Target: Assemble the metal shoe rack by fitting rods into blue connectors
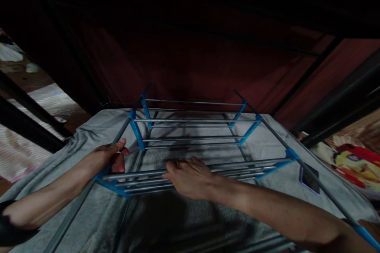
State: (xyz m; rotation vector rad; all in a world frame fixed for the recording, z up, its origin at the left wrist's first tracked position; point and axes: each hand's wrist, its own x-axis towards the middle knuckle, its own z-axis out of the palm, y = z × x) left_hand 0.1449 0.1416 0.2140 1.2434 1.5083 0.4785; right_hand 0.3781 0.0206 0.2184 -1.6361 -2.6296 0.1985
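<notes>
A rack (pixel 196 120) made of grey metal tubes and blue plastic connectors lies on a grey blanket, its tiers running away from me. At the near left corner, my left hand (pixel 109 156) curls around the side pole, just beyond a blue connector (pixel 114 186). My right hand (pixel 190 176) is closed over the crossbars (pixel 237 167) of the nearest tier, left of their middle. Its fingertips are partly hidden behind the tubes. Another blue connector (pixel 291 154) joins the same tier to the right side pole (pixel 323 189).
The blanket (pixel 89 213) covers a raised surface with dark posts (pixel 335 114) at its sides. A dark red curtain or panel (pixel 192 59) stands behind the rack. To the right lie a phone (pixel 309 179) and a red and yellow package (pixel 358 166).
</notes>
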